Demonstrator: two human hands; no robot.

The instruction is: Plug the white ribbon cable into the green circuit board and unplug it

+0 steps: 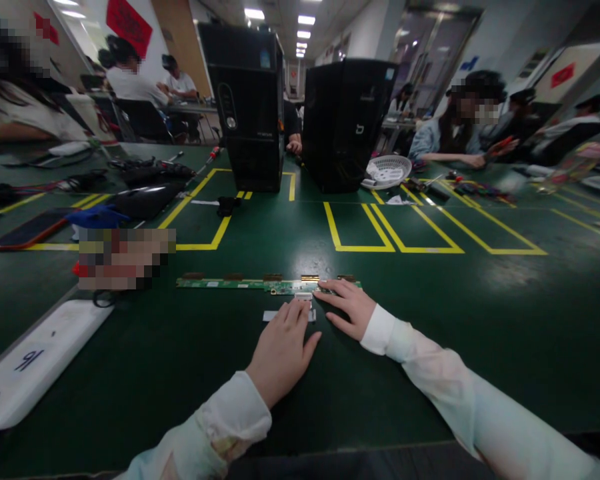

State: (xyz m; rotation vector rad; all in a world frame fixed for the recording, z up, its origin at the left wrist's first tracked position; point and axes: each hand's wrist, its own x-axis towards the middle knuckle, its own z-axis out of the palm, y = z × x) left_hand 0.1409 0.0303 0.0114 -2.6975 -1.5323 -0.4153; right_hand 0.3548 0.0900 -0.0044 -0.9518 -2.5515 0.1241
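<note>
A long, narrow green circuit board (230, 284) lies flat on the dark green table (430, 320), straight ahead of me. A short white flat ribbon cable (273, 315) reaches from the board's middle toward me. My left hand (283, 350) lies palm down on this cable, its fingertips at the board's connector. My right hand (347, 308) rests beside it, with fingers spread and fingertips touching the board's right part. Neither hand has anything lifted off the table.
Two black computer cases (250, 107) (345, 123) stand at the table's far middle, a white basket (389, 170) to their right. A white device (35, 363) lies at the near left, a phone (27, 231) and cables beyond it. Other people sit around the table.
</note>
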